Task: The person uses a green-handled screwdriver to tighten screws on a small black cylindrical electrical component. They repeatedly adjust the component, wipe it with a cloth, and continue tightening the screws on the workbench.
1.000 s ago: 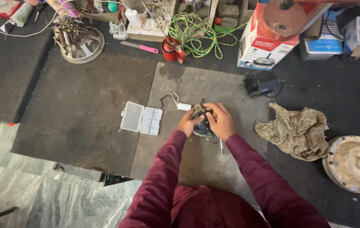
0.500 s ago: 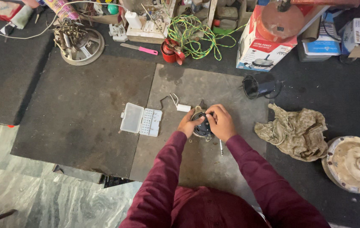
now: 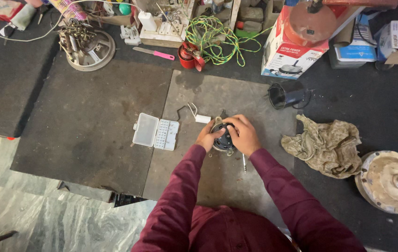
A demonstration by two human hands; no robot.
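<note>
A small round grey motor [image 3: 222,138] sits on the grey floor mat [image 3: 208,93] in front of me. My left hand [image 3: 206,137] grips its left side and my right hand [image 3: 242,134] covers its top and right side. A thin wire runs from the motor to a small white block [image 3: 202,118] just behind it. A slim screwdriver [image 3: 244,163] lies on the mat below my right wrist. Both my arms wear maroon sleeves.
An open clear plastic bit case [image 3: 156,132] lies left of the motor. A crumpled beige rag [image 3: 325,144] and a dusty round motor housing [image 3: 390,179] are at the right. A black cylinder [image 3: 285,94], a printed box [image 3: 297,51], green-yellow wire [image 3: 217,37] and a pink-handled tool [image 3: 154,53] lie behind.
Both hands stay on the small motor, with only slight shifts of the fingers. Nothing else has moved.
</note>
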